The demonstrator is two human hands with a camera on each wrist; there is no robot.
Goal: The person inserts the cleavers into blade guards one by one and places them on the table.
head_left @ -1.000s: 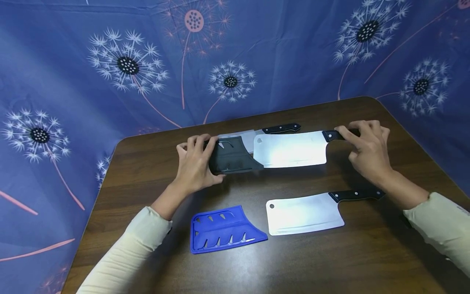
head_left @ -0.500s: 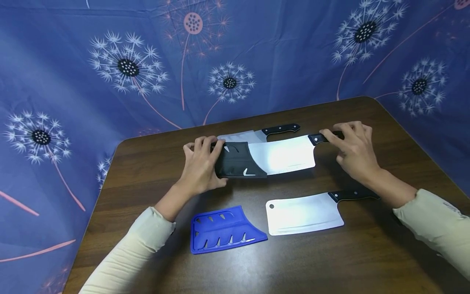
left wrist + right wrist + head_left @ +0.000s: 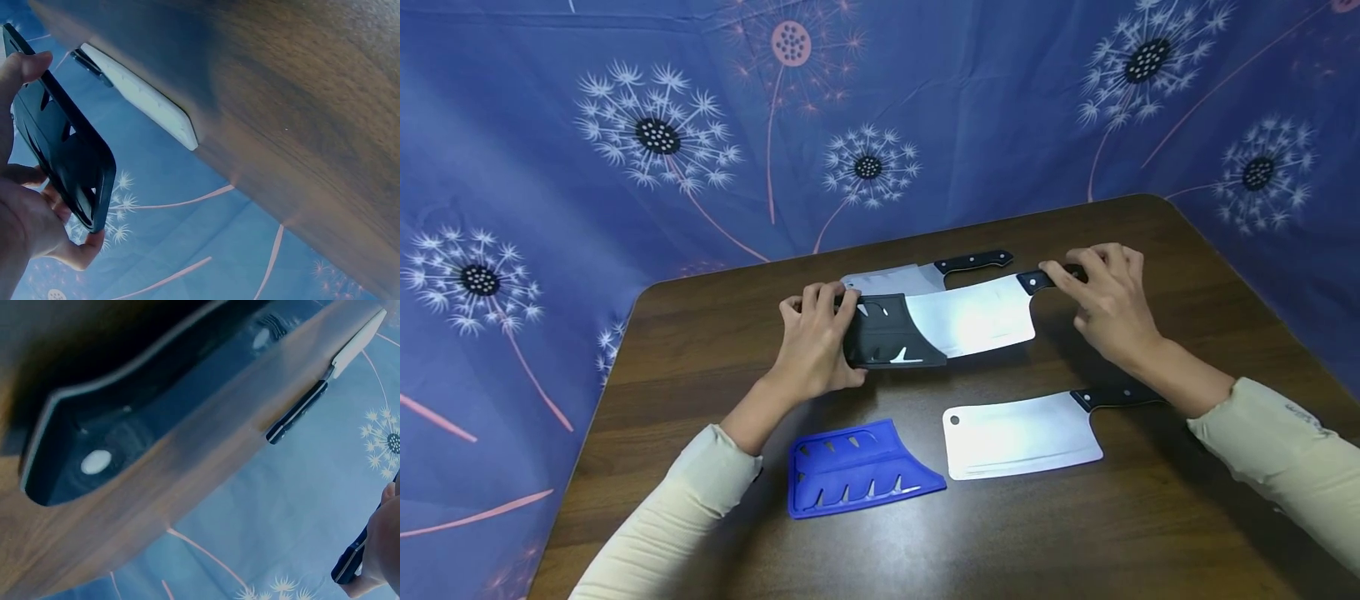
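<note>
My left hand [image 3: 816,342] grips the square end of a black blade sheath [image 3: 887,333], thumb below and fingers over the top edge. In the left wrist view, this sheath [image 3: 62,144] shows its slots and stands off the table. My right hand [image 3: 1108,300] pinches the black handle of a cleaver [image 3: 977,317], its tip half inside the sheath. The wide blade shows between the sheath and the handle. In the right wrist view, the end of that handle [image 3: 351,559] sticks out beyond the right hand [image 3: 381,544].
Nearer the person, a blue sheath [image 3: 857,467] lies left of a bare cleaver [image 3: 1018,437] on the wooden table [image 3: 700,333]. At the back lies a knife [image 3: 973,262] in a whitish sheath [image 3: 880,279]. A blue dandelion-print cloth [image 3: 985,125] hangs behind the table.
The right hand has moved left with the cleaver, and its blade has slid deeper into the black sheath. The left hand has shifted slightly right and toward the person.
</note>
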